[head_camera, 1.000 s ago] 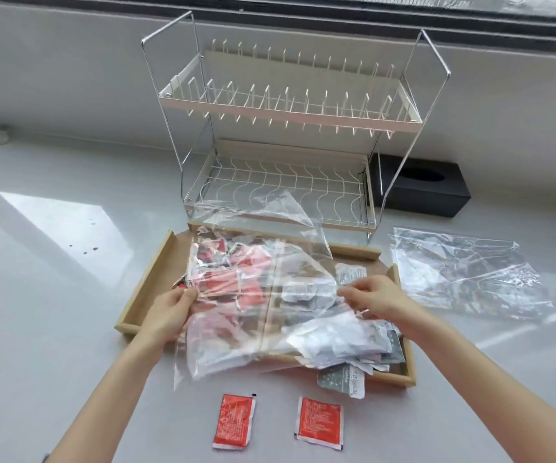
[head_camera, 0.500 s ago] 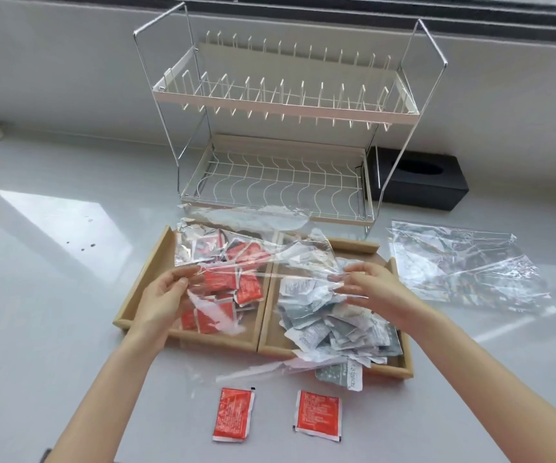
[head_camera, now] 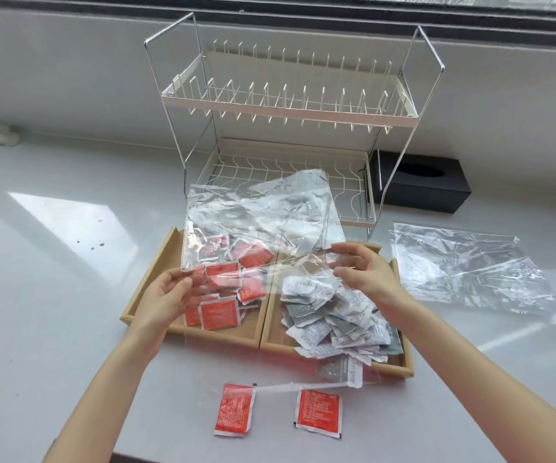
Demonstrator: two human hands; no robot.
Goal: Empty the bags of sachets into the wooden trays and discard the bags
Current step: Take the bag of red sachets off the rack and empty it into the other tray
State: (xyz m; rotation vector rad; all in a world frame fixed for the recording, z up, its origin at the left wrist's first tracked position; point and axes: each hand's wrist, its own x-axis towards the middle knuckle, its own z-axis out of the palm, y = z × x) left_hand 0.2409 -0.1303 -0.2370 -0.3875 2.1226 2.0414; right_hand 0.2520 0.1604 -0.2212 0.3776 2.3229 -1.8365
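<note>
1. Left hand (head_camera: pixel 169 295) pinching the near left corner of the clear bag (head_camera: pixel 263 215); right hand (head_camera: pixel 360 269) pinching its near right edge. Bag up in the air, spread beyond the fingers, looks empty.
2. Under both hands: two wooden trays (head_camera: pixel 260 332), red sachets (head_camera: pixel 230 289) below the left hand, grey sachets (head_camera: pixel 333 315) below the right.
3. Best now: give a small shake over the trays, check nothing stuck inside.
4. Then drop on the other empty bag (head_camera: pixel 463 262), out past the right hand.
5. After that, pick up the two loose red sachets (head_camera: pixel 235 411), nearer the body than both hands.
</note>
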